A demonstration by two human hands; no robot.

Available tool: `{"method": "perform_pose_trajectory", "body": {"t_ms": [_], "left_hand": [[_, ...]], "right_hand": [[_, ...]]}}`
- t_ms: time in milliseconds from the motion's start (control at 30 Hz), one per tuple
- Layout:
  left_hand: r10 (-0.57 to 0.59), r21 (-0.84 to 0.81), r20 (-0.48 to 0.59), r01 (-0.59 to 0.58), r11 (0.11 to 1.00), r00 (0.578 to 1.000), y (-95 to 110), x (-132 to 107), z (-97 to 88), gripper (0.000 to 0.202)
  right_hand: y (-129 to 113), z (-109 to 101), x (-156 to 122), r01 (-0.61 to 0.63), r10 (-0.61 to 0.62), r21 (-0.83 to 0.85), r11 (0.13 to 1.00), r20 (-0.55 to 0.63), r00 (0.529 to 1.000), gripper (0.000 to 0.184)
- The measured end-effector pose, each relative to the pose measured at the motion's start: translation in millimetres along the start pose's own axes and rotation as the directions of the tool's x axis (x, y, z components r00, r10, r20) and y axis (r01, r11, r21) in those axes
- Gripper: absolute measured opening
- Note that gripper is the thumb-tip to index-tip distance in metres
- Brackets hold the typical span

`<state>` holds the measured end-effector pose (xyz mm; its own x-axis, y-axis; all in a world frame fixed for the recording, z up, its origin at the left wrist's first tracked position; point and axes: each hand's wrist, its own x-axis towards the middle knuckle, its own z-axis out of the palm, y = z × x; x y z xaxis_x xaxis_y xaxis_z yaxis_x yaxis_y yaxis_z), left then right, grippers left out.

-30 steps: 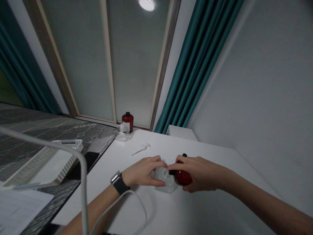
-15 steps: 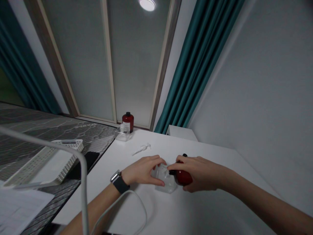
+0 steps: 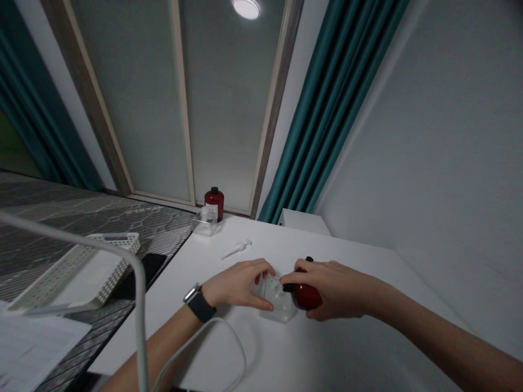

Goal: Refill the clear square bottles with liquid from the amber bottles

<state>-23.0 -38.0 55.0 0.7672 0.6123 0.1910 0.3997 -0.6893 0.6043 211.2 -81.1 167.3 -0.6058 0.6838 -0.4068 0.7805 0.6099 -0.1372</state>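
My left hand (image 3: pixel 245 284), wearing a watch (image 3: pixel 199 302), curves around the left side of a clear plastic box (image 3: pixel 281 310), thumb in front and fingers behind. Something clear inside the box is hard to make out. My right hand (image 3: pixel 333 288) wraps round a dark red bottle (image 3: pixel 307 297) lying tilted on its side, its black neck pointing left over the box. A second black cap (image 3: pixel 309 259) shows behind my right hand; whether it tops another bottle, I cannot tell. A white pump head with its tube (image 3: pixel 238 249) lies farther back on the table.
At the table's far left corner stand another dark red bottle (image 3: pixel 218 202) and a clear box (image 3: pixel 202 226). A white cable (image 3: pixel 241 348) crosses in front of me. To the left are a perforated white basket (image 3: pixel 133 239), a black flat item (image 3: pixel 153 264) and papers (image 3: pixel 41 348).
My left hand's fingertips have shifted slightly left along the clear box. My right hand and the bottle have hardly moved.
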Motion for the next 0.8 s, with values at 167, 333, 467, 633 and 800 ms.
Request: {"method": "perform_pose_trajectory", "body": {"t_ms": [167, 333, 467, 633, 800], "left_hand": [[-0.042, -0.003, 0.024, 0.042, 0.999, 0.999, 1.8, 0.2, -0.3, 0.060], [-0.042, -0.014, 0.029, 0.043, 0.999, 0.999, 2.3, 0.4, -0.9, 0.059], [-0.032, -0.019, 0.027, 0.033, 0.999, 0.999, 1.4, 0.5, -0.6, 0.058], [-0.049, -0.036, 0.030, 0.050, 0.998, 0.998, 0.0, 0.6, 0.5, 0.060], [-0.052, -0.043, 0.026, 0.053, 0.998, 0.998, -0.1, 0.7, 0.8, 0.060]], "right_hand": [[-0.2, 0.4, 0.5, 0.008, -0.008, 0.000, 1.000, -0.005, 1.000, 0.059], [-0.8, 0.5, -0.4, -0.005, 0.005, 0.003, 1.000, 0.001, 1.000, 0.061], [0.4, 1.3, -0.2, 0.002, -0.002, 0.000, 1.000, -0.007, 1.000, 0.058], [1.0, 1.5, 0.3, 0.001, -0.001, 0.002, 1.000, -0.002, 1.000, 0.058], [0.9, 0.3, 0.7, -0.002, 0.002, 0.003, 1.000, 0.006, 1.000, 0.062]]}}
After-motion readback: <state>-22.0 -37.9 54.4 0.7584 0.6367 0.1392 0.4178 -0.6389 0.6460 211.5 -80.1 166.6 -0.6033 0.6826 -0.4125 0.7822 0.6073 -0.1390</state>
